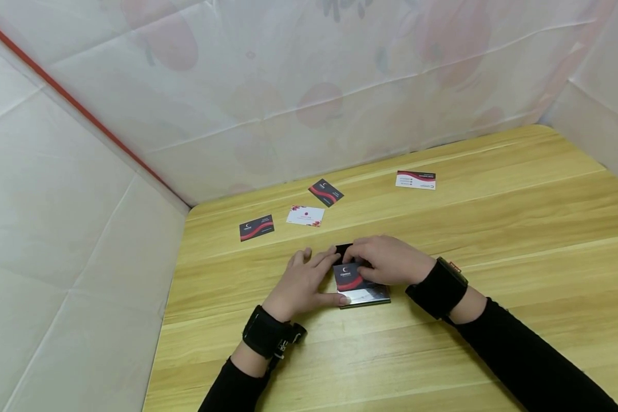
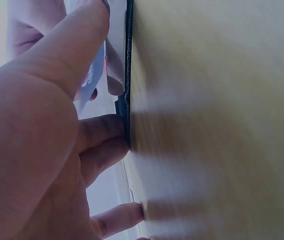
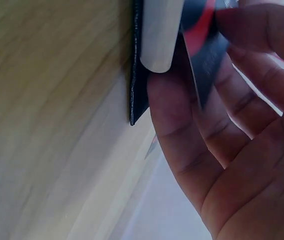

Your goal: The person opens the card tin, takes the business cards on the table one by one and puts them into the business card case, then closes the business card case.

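Note:
A flat card case with a shiny silver front (image 1: 368, 296) and a black back part (image 1: 342, 250) lies on the table before me. My left hand (image 1: 300, 287) holds it at its left side, thumb over the silver front and fingertips at the black back edge. My right hand (image 1: 393, 260) pinches a dark business card (image 1: 344, 276) with a red wave over the case. In the right wrist view the card (image 3: 209, 60) stands tilted beside the rounded silver part (image 3: 159, 37), with a fingertip touching the black part behind it. The right fingers partly hide the card.
Farther back on the wooden table (image 1: 494, 240) lie two dark cards, one left (image 1: 256, 228) and one behind (image 1: 326, 193). A white floral card (image 1: 305, 216) sits between them, and a white card with a dark band (image 1: 415, 179) is at right. White fabric walls (image 1: 268, 114) enclose the table.

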Motion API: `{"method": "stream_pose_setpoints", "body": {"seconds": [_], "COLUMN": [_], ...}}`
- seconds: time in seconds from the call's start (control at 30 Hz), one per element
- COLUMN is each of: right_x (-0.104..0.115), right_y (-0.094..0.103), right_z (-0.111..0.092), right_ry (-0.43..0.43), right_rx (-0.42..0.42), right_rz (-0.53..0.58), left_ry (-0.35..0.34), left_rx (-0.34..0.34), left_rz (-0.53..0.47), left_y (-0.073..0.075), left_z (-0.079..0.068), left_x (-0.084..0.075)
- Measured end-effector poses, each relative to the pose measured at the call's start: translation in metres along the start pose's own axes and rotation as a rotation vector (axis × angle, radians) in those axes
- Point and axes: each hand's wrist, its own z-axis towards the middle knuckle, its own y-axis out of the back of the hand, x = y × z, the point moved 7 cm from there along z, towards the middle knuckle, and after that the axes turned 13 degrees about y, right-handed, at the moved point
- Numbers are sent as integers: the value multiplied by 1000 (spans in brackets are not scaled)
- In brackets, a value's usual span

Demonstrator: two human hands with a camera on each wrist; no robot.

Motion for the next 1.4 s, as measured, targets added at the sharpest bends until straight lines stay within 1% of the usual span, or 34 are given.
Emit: {"method": "stream_pose_setpoints", "body": {"seconds": [0.2, 0.73, 0.97, 1.23, 1.33, 1.4], "right_x": [-1, 0, 1, 7, 4, -1], "right_y": [-1, -11, -13, -9, -8, -7], "right_z": [1, 0, 0, 0, 0, -1], "right_ry": [-2, -21, -15, -2, -9, -21], "right_rx": [25, 132, 142, 129, 116, 99], "right_rz": [7, 29, 20, 22, 27, 23], "left_ry": [7, 1, 11, 26, 24, 27], "left_rx": [3, 1, 13, 22, 23, 25], "left_rz": [8, 16, 15, 12, 6, 2], "left_y": [0, 2, 2, 2, 2, 2], "left_z": [0, 1, 0, 0, 0, 0], "left_x": [0, -1, -2, -1, -1, -1]}}
